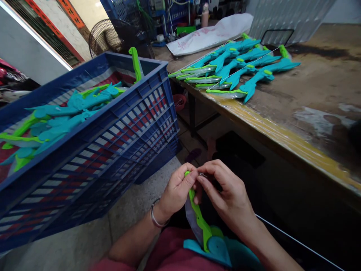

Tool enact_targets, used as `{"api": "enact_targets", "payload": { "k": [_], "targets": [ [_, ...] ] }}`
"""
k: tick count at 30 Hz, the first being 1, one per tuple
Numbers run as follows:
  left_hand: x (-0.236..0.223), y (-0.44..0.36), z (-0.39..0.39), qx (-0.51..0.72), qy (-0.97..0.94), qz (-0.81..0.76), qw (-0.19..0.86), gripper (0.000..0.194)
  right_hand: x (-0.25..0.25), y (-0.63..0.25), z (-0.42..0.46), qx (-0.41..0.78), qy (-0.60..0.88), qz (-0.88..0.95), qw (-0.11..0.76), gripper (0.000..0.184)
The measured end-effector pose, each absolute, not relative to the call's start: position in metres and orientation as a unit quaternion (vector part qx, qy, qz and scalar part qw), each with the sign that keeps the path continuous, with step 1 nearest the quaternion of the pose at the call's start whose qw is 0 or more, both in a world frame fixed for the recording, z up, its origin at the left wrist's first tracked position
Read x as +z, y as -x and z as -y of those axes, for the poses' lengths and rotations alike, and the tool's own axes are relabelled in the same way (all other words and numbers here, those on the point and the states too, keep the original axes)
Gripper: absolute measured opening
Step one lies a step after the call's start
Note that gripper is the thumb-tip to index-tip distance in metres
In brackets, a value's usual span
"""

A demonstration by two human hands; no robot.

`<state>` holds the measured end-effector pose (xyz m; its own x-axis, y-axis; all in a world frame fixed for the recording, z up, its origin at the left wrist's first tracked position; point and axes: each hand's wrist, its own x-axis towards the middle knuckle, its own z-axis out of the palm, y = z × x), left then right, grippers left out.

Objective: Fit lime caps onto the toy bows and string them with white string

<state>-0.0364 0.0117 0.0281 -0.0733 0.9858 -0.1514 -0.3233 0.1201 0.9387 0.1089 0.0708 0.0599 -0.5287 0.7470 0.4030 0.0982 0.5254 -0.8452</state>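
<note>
A teal and green plastic toy bow (201,222) lies across my lap, its green limb pointing up and away from me. My left hand (180,186) is closed around the tip of that green limb, thumb and fingers pinching it. Beside it, almost touching, my right hand (225,188) pinches a small metallic-looking piece (202,175), too small to make out clearly. A white string (299,242) runs from behind my right forearm toward the lower right. The bow's far end is partly hidden under my right arm.
On the left stands a blue plastic crate (118,124) with several teal and green bows (84,101) inside. Several strung bows (239,71) lie along the edge of a worn wooden table (318,90). Behind are a white sack (211,34) and a fan (104,37).
</note>
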Motion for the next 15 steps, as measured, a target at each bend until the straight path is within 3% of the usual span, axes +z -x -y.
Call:
{"api": "enact_targets", "payload": {
  "k": [10,15],
  "targets": [
    [0.021,0.027,-0.020,0.609,-0.343,-0.416,0.582,0.035,0.070,-0.140,-0.072,0.296,0.296,0.844,0.335,0.014],
    [0.024,0.019,-0.029,0.611,-0.344,-0.358,0.617,0.034,0.076,-0.142,-0.057,0.123,0.307,0.870,0.365,0.015]
  ]
}}
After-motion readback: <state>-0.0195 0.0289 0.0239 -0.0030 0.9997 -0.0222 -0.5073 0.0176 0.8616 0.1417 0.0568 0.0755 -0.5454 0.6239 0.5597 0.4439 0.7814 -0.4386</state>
